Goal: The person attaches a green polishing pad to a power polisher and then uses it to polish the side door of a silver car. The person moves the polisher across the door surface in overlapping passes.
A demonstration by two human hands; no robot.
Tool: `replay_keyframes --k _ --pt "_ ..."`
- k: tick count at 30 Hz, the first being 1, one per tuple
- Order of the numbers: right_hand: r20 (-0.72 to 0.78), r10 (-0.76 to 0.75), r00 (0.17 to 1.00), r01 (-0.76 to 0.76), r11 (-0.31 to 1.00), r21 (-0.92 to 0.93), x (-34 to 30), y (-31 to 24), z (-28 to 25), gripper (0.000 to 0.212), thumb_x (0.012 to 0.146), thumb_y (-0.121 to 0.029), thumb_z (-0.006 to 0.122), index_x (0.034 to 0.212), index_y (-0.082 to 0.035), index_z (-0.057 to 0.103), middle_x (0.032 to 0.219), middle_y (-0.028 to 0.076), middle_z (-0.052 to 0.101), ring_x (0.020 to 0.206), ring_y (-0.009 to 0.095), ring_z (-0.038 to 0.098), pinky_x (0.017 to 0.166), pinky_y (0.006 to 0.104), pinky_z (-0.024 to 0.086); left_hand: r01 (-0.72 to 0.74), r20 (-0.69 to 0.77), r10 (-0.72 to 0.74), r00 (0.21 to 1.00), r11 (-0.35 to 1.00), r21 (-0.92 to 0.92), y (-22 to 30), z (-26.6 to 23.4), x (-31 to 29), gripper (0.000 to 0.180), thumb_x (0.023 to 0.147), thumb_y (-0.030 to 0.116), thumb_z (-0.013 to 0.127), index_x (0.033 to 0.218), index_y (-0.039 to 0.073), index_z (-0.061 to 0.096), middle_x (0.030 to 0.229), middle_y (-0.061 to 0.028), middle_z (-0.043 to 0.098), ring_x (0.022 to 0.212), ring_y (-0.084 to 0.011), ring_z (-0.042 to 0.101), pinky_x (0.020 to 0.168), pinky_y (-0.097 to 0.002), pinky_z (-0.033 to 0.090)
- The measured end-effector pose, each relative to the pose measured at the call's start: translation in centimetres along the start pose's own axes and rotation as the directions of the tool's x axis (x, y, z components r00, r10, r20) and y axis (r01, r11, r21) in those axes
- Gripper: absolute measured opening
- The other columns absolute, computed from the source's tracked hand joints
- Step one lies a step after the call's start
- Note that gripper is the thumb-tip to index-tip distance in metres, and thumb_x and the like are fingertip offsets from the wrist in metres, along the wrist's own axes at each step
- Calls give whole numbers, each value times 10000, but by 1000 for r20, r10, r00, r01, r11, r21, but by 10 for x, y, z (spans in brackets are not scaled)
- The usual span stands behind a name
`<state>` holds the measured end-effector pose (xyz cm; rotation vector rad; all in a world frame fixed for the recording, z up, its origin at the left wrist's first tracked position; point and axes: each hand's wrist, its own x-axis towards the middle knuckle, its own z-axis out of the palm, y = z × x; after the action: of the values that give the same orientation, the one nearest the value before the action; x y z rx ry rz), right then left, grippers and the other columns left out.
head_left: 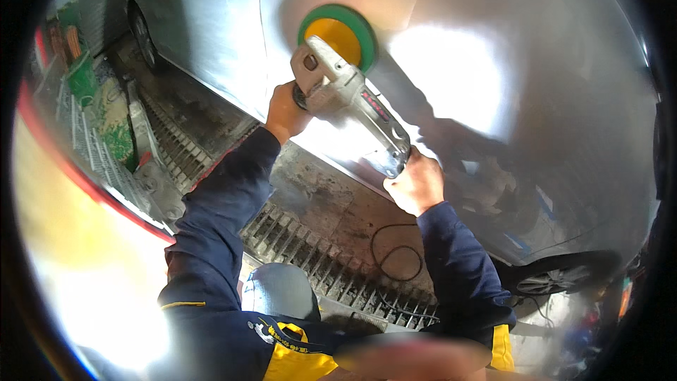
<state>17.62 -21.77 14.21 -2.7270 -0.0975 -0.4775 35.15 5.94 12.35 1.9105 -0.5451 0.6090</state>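
Note:
Both my hands are on a grey electric polisher (345, 92), held against the side of a shiny silver-grey car (550, 99). Its round pad (363, 32), green with a yellow-orange middle, lies against the body panel, as far as this view shows. My left hand (288, 111) wraps round the side grip near the polisher's head; that grip is mostly hidden by the fingers. At the tool's rear, my right hand (417, 182) closes round the main handle. Dark blue sleeves cover both forearms.
Under the car's side runs a floor grate (310, 243) on a stained, dirty floor. A black cord (381, 254) loops there. Car wheels show at the left (143, 34) and lower right (557, 275). Beyond my left arm stand a metal jack-like piece (151, 176) and green-stained items.

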Motion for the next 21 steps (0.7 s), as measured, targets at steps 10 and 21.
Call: replay_keyframes --k 10,21 --pt "-274 10 962 36 986 161 -118 105 -74 406 720 -167 818 1077 -5 715 933 219 764 895 418 757 805 474 624 -268 159 234 959 931 248 163 87 -33 227 861 220 772 953 17 731 911 -248 755 919 -464 722 800 -511 589" --pt "-376 327 867 -99 853 513 -280 228 -156 357 720 -86 794 1055 21 734 967 235 777 912 374 783 820 401 597 -588 496 403 769 750 303 396 212 -91 187 772 94 750 927 -9 742 785 -229 740 734 -414 751 702 -449 621"
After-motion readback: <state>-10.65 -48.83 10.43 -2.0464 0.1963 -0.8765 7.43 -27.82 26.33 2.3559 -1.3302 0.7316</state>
